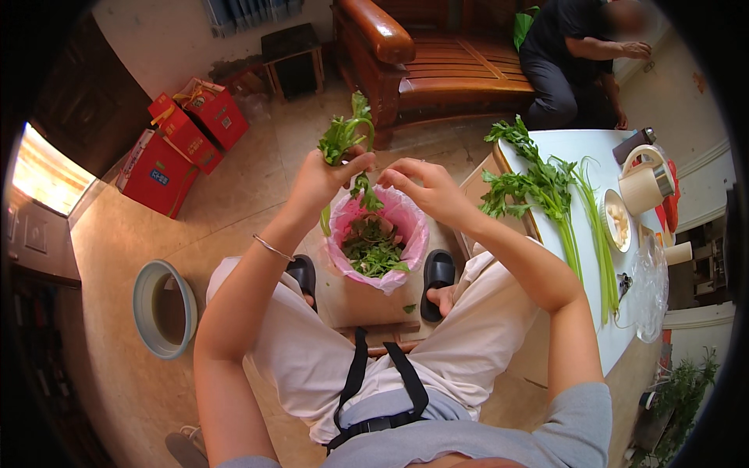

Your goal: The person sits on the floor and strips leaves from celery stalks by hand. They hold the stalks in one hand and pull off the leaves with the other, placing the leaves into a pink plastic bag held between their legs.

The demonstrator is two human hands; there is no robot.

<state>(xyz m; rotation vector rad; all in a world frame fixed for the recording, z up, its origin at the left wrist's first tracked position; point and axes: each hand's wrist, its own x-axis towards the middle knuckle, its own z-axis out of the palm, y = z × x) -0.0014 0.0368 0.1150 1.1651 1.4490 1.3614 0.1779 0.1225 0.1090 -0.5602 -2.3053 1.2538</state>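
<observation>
My left hand (345, 167) grips a leafy stalk of celery (340, 137), its leaves sticking up above the fingers and one sprig hanging below. Close to its right, my right hand (424, 190) is raised with fingers loosely bent; I see nothing held in it. Below both hands stands a bin lined with a pink plastic bag (414, 257), between my feet. Green leaf scraps (374, 248) lie inside it. At my right, more leafy celery (550, 193) rests on the white table (556, 140), its leaves overhanging the edge, beside thin green stalks (603, 257).
The table also bears a bowl of pale pieces (617, 221), a cream jug (643, 181), a dark bottle (634, 146) and a clear plastic bag (646, 292). A basin of murky water (190, 316) sits left. Red boxes (158, 172), a wooden bench (456, 70) and a seated person (562, 64) are beyond.
</observation>
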